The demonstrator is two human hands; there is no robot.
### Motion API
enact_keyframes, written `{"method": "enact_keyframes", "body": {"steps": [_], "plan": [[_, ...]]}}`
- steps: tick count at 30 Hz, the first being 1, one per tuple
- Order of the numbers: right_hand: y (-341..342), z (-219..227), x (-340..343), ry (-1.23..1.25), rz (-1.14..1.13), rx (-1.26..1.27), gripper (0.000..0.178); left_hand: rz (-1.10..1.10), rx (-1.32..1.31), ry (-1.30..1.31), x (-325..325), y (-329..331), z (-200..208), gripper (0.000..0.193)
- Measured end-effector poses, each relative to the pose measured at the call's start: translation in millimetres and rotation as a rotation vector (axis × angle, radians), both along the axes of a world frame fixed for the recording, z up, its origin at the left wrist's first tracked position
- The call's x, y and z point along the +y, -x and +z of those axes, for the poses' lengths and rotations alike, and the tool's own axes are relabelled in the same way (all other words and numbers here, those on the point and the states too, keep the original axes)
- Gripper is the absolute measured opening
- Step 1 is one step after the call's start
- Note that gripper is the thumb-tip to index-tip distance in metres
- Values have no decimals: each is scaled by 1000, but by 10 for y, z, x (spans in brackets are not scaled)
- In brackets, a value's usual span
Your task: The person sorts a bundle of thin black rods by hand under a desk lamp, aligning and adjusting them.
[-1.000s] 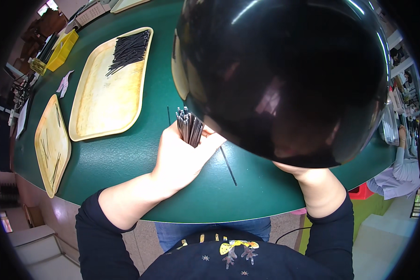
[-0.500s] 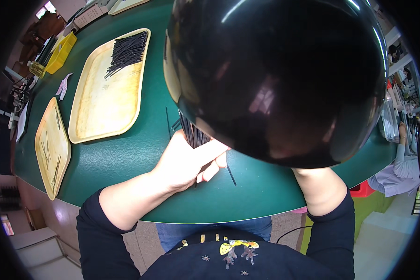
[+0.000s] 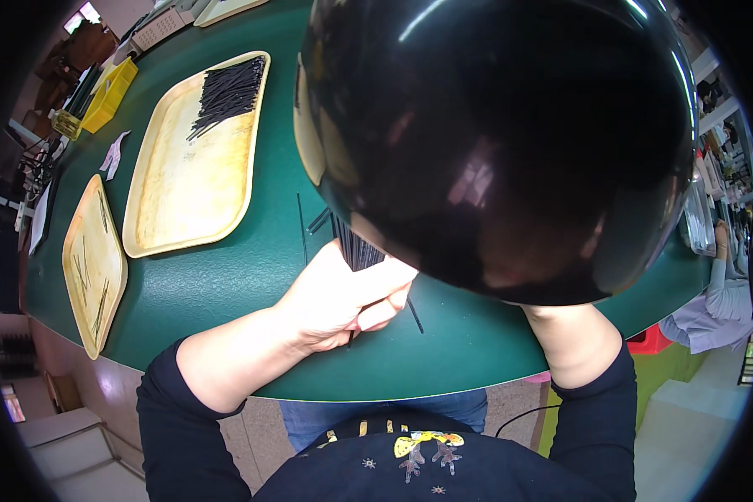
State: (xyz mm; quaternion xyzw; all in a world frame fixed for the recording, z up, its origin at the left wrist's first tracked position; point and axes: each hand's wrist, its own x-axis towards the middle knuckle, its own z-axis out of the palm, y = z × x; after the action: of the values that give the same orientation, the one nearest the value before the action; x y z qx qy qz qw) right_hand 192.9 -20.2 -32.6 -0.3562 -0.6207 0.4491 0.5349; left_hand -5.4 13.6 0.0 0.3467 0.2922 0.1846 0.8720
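My left hand [image 3: 339, 289] is closed around a bundle of thin black strips [image 3: 360, 251], held above the green table [image 3: 217, 289]. The upper end of the bundle goes behind a large, glossy black dome [image 3: 502, 142] that fills the upper right. My right wrist [image 3: 560, 322] shows below the dome's lower edge; the hand itself is hidden behind it. Single black strips [image 3: 416, 316] lie on the table beside my left hand, and another long one [image 3: 302, 226] lies farther off to the left.
A large cream tray [image 3: 171, 209] holds a heap of black strips [image 3: 227, 92] at its far end. Left of it, a smaller cream tray [image 3: 79, 226] carries a few thin strips. A yellow bin [image 3: 109, 96] and a pinkish scrap [image 3: 113, 156] are farther left. Another person's sleeve [image 3: 718, 289] shows at right.
My left hand has shifted slightly to the right, and the bundle in it has turned a little, showing more of its strips. The dome, trays and right wrist look nearly unchanged.
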Motion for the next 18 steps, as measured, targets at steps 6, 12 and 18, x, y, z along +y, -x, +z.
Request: {"method": "enact_keyframes", "body": {"steps": [6, 12, 18], "plan": [[43, 14, -8, -61, -27, -7, 35, 92, 41, -65, -50, -18, 130, 19], [58, -16, 28, -112, -59, -12, 35, 81, 13, -95, -31, -16, 107, 18], [70, -39, 69, -164, -97, -17, 35, 12, 16, -144, -18, -9, 68, 21]]}}
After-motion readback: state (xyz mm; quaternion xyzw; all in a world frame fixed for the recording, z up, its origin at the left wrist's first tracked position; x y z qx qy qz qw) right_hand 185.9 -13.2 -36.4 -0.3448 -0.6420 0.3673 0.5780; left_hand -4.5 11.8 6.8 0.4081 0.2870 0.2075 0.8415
